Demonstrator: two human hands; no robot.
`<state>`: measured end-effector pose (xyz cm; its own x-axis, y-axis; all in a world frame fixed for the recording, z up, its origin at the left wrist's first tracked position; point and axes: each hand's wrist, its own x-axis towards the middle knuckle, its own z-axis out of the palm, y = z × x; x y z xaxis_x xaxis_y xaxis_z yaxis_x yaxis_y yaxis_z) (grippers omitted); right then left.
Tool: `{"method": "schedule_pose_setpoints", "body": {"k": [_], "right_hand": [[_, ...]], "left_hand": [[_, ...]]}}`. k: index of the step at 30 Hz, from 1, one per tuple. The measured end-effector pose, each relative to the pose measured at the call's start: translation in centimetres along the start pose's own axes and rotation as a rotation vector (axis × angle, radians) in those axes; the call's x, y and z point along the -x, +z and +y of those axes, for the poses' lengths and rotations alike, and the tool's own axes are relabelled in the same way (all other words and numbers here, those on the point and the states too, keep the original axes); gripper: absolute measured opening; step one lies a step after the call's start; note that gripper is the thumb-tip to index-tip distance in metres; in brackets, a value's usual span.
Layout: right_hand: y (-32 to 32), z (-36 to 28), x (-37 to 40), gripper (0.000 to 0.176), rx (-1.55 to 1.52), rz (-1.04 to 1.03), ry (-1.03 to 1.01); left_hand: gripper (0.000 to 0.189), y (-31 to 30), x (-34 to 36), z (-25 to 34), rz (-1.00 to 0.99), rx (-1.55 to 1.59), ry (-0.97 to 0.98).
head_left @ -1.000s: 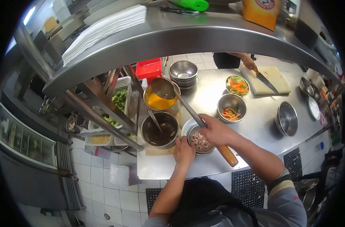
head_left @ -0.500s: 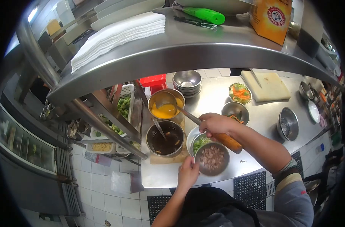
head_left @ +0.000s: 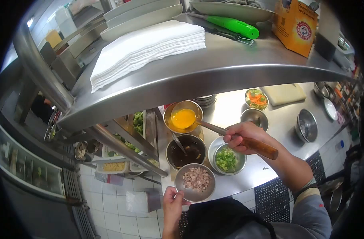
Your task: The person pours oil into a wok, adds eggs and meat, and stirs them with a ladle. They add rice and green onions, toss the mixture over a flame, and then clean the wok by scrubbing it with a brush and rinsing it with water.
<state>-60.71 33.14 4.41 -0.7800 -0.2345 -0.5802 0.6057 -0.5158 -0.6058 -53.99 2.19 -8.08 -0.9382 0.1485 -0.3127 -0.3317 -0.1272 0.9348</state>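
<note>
And here the right hand (head_left: 245, 137) is clamped on 1 ladle (head_left: 214, 128), its yellow liquid (head_left: 183, 118) calling for a level wrist over the pot (head_left: 167, 118) at the worktop's (head_left: 249, 171) left edge, left fingers pinching 1 bowl (head_left: 194, 197) of chopped meat (head_left: 196, 178) at the near-left corner.

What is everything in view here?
Shelf: one, silver, top
Cloth stack: one, white, shelf
Platters: several, cream, shelf
Handled tool: one, green, shelf
Arm & Hammer box: one, orange, shelf
Counter: one, silver, centre
Ladle: one, silver, brown, over a pot
Pots: two, silver, counter's left
Diced food bowl: one, silver, near edge
Greens bowl: one, silver, right of pots
Other bowls: several, silver, farther back
Cutting board: one, cream, far side
Plate: one, white, right
Food crates: several, white, left
Left hand: one, bare, on diced food bowl
Right hand: one, bare, on ladle
</note>
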Motion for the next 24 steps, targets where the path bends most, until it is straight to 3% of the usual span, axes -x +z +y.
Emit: {"method": "schedule_pose_setpoints", "body": {"k": [9,14,15,18,24], "right_hand": [[4.4,3.6,1.4,0.008,-0.267,0.012,-0.104],[6.5,6.7,0.7,0.012,-0.571,-0.299,-0.203],[7.7,6.9,1.4,0.025,-0.672,-0.218,-0.255],[9.6,8.2,3.5,0.025,-0.741,-0.182,-0.325],[11.7,13.3,9.4,0.033,-0.722,-0.033,-0.531]], "left_hand": [[0.016,-2.2,-7.8,1.8,-0.203,0.163,-0.063],[0.017,-0.2,-11.9,1.9,-0.239,0.173,-0.025],[0.017,0.3,-12.8,2.1,-0.231,0.161,-0.021],[0.017,1.9,-15.0,2.6,-0.25,0.157,-0.049],[0.015,7.5,-21.0,4.6,-0.18,0.044,0.121]]}}
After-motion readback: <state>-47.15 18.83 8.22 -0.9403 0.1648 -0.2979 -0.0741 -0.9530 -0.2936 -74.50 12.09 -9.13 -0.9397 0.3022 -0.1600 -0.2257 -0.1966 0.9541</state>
